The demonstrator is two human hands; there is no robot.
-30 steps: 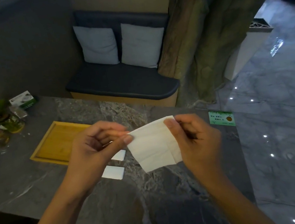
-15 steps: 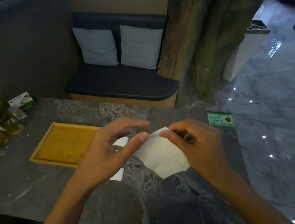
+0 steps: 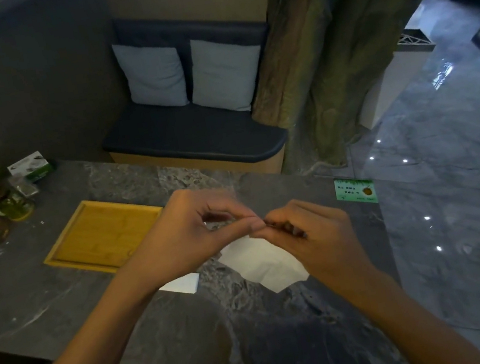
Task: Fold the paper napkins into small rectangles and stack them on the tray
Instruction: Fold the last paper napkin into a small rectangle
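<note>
Since earlier frames: hands drawn together, napkin's top corners now meeting, sheet dropped lower and sagging toward table. Left hand (image 3: 187, 238) and right hand (image 3: 314, 233) fingertip to fingertip above grey stone table (image 3: 62, 306); likely aligning corners so fold lands square. Napkin (image 3: 261, 260) hangs below right hand, beside tray. Both hands: thumb and forefinger closed in pinch on napkin's top edge, other fingers loosely curled. Folded napkin (image 3: 182, 283) lies on table under left wrist. Wooden tray (image 3: 104, 233) shows no napkins
</note>
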